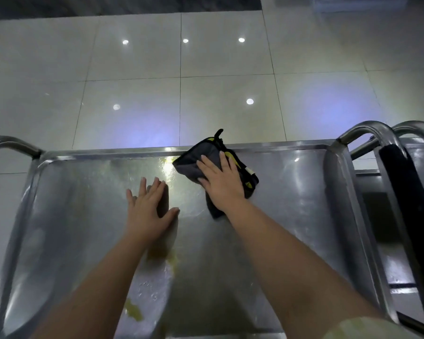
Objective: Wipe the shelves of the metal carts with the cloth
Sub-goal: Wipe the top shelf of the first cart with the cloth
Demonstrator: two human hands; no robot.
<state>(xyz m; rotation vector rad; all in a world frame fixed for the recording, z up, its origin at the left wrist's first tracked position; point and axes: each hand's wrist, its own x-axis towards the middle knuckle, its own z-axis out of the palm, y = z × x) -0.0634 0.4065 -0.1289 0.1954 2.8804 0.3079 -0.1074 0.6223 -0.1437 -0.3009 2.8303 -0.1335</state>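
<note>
pressing flat: right hand (222,179) on cloth (194,160) | far edge of shelf (291,192)

Middle of cloth (190,162) beneath right hand (222,183); second cart (416,124) partly beyond right edge.

The left hand (149,211) and the right hand (222,179) are bare. The left forearm (101,277) and the right forearm (291,255) are bare too. On the right upper arm shows a pale, cream-coloured sleeve (367,330), its edge blurred.
</note>
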